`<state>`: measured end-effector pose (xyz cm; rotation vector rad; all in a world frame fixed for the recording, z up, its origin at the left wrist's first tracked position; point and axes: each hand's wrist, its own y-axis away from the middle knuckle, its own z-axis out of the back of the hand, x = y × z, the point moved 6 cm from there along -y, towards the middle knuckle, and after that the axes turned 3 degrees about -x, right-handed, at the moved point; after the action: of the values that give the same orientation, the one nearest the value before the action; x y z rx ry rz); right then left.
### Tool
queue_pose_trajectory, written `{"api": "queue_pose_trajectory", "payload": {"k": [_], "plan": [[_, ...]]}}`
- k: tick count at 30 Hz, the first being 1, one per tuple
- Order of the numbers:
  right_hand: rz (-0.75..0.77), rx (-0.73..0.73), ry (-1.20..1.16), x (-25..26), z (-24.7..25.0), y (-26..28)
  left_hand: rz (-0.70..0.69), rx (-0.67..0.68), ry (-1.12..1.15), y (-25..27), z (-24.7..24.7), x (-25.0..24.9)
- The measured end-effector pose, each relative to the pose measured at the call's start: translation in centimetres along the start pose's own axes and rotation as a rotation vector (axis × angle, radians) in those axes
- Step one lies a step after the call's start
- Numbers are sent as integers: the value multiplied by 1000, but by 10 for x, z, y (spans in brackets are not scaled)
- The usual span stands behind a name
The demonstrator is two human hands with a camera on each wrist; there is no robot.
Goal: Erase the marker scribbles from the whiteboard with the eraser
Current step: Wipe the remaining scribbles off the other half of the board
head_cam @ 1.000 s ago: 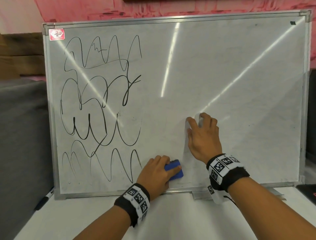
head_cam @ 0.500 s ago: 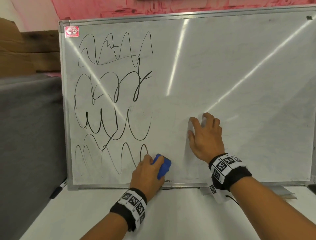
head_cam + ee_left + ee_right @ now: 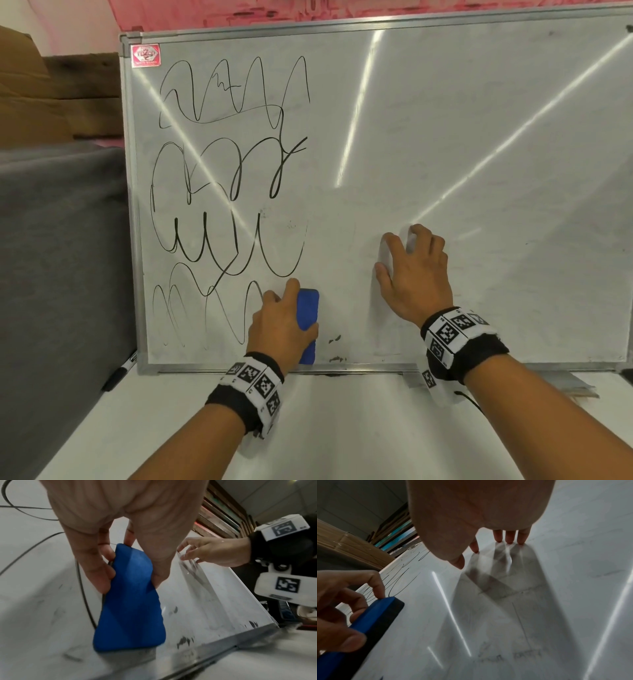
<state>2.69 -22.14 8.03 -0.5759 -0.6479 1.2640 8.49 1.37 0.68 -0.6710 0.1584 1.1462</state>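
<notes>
- Blue foam eraser (image 3: pixel 307 318) stands upright against the whiteboard (image 3: pixel 445 137) in the head view, gripped by the left hand (image 3: pixel 281 325): thumb on its right edge, fingers curled over its top and left side. Black marker scribbles (image 3: pixel 226 192) lie above and to the left of those fingers, the nearest loop just beside the fingertips. A few dark smudges (image 3: pixel 335 340) sit just right of the thumb, near the board's lower frame. The right hand (image 3: pixel 412 270) leans on the bare board well right of the eraser, wrist bent back, fingers spread and arched so the tips touch the surface. Both wrists wear bands (image 3: pixel 255 383) with black-and-white markers. A black marker pen (image 3: pixel 120 373) lies at the board's lower left corner.
- Left wrist view: the left hand (image 3: pixel 120 527) pinches the eraser (image 3: pixel 132 599) between thumb and fingers at its upper half; the lower half juts out below the fingertips, flat on the board. The right hand (image 3: pixel 211 551) touches the board beyond it on its fingertips.
- Right wrist view: the right hand (image 3: pixel 479 513) hovers palm-off, fingertips (image 3: pixel 510 536) slightly parted and planted on the board, their shadow beneath. The left hand (image 3: pixel 339 601) holds the eraser (image 3: pixel 368 628) to the lower left, its dark felt face against the board.
</notes>
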Motion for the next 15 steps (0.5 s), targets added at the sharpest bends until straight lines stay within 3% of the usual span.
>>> {"api": "queue_pose_trajectory", "payload": {"k": [8,15], "plan": [[-18,0,-15,2,0,-1,-6,-110,29,-38,36,-11],[-20,-3,-23,4,-1,1,-9,-81,-2,-27,27,-6]]}}
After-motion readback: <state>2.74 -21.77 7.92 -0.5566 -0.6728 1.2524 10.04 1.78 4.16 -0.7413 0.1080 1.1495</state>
